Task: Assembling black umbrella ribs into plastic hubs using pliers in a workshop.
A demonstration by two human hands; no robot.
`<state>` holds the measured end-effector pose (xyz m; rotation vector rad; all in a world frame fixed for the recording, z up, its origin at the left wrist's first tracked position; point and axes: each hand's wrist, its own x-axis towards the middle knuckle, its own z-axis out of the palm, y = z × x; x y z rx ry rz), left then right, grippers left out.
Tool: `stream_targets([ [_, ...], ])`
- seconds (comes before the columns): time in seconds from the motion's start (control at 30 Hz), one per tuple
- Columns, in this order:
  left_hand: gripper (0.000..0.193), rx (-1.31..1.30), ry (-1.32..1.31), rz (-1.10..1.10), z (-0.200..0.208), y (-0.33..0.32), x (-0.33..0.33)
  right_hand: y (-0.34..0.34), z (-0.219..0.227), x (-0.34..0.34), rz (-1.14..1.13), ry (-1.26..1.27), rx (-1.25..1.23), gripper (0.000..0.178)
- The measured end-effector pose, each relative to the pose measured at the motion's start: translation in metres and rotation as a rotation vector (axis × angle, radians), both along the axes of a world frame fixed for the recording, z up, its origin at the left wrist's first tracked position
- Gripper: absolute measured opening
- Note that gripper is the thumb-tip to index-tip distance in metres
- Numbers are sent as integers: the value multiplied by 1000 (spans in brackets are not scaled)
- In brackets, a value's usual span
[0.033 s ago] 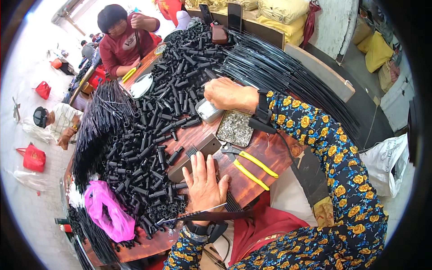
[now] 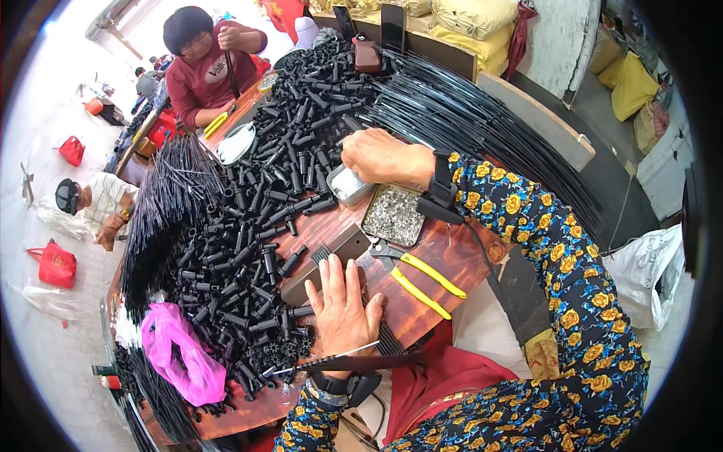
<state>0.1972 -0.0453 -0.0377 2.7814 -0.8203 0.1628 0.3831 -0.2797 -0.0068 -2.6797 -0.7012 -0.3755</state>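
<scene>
My left hand (image 2: pixel 343 320) lies flat with its fingers spread, pressing on a bundle of thin black rods (image 2: pixel 386 339) that crosses a brown block (image 2: pixel 346 248). A dark strip with a thin silvery rod (image 2: pixel 360 350) passes over that wrist. Farther off, my right hand (image 2: pixel 384 157) is closed, knuckles up, at the edge of a clear plastic box (image 2: pixel 346 184) of whitish contents. Whatever its fingers hold is hidden. Beside it sits a tray of small shiny metal pieces (image 2: pixel 393 215). Pliers with yellow handles (image 2: pixel 425 282) lie right of my left hand.
Black tubular parts (image 2: pixel 301 124) are heaped over the table. Long black rods (image 2: pixel 482 124) lie at the far right, more (image 2: pixel 162 203) at the left. A pink plastic bag (image 2: pixel 181 354) rests near left. Across the table, a co-worker (image 2: pixel 207 71) holds a black strip beside yellow-handled pliers (image 2: pixel 216 124).
</scene>
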Motion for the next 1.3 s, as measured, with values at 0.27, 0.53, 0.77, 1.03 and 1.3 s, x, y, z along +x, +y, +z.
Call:
stream_targets([
  [0.27, 67, -8, -3, -5, 4, 0, 0, -2, -5, -1, 42, -71, -48, 9],
  [0.53, 65, -35, 22, -5, 7, -1, -1, -6, 3, -3, -21, -80, -31, 13],
  [0.77, 65, -47, 23, -19, 7, -3, -2, 17, 14, -46, 239, 2, 81, 8],
  [1.03, 66, -14, 2, -11, 7, -3, -1, 35, 10, -76, 335, 204, 106, 14],
  [1.3, 66, -19, 18, 0, 4, -1, 0, 36, -1, -70, 370, 146, 156, 14],
])
